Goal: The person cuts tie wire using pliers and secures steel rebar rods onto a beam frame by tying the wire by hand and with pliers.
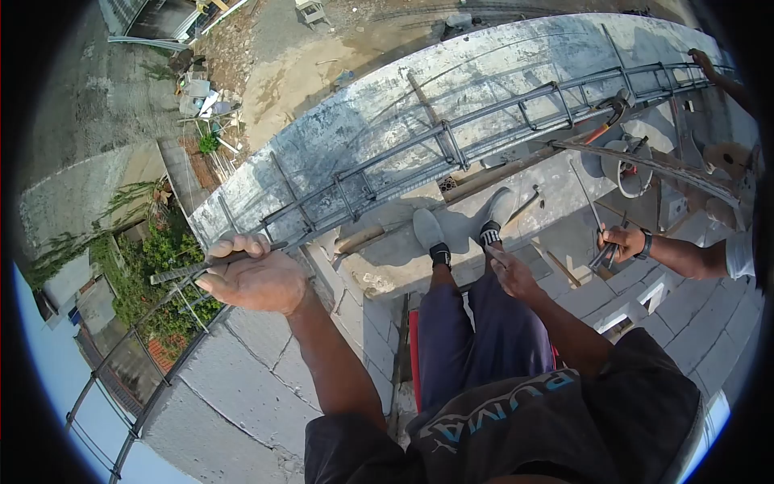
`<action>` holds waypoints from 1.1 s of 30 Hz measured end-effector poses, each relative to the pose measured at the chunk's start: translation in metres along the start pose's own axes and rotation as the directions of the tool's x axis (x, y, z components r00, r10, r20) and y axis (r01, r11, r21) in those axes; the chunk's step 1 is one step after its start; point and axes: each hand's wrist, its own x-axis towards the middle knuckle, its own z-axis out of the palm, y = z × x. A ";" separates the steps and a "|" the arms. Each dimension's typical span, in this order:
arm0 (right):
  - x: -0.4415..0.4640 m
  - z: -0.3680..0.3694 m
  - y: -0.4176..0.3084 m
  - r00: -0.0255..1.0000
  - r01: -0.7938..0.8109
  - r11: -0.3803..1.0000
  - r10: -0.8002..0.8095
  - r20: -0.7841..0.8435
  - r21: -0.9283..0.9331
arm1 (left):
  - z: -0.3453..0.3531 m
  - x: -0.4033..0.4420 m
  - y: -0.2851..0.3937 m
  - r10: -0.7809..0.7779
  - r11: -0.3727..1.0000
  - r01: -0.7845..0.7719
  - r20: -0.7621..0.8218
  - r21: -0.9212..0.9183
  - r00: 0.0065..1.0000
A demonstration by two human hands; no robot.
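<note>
My left hand [260, 278] is closed round a ribbed steel reinforcing bar [179, 273] at the left end of the long rebar cage [347, 194]. Its thumb and fingers curl over the bar, and the exact grip is partly hidden. Beside my knee, my right hand [516, 276] hangs with its fingers stretched out, and I see nothing in it. Below my left hand, another section of rebar cage [133, 379] runs down to the lower left, along the edge of the block wall.
A long, stained board [355, 129] stands behind the cage, with ground far below. At right, a co-worker's hand [621, 242] holds a dark metal tool; another person's hand [703, 63] touches the cage. A hammer [609, 117], a bucket [633, 169] and white block walls [250, 387] surround me.
</note>
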 end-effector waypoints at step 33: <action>-0.017 0.034 -0.063 0.964 -0.234 0.251 -0.066 0.258 0.939 | -0.033 -0.211 -0.110 -0.911 0.410 0.760 0.180 0.504 0.371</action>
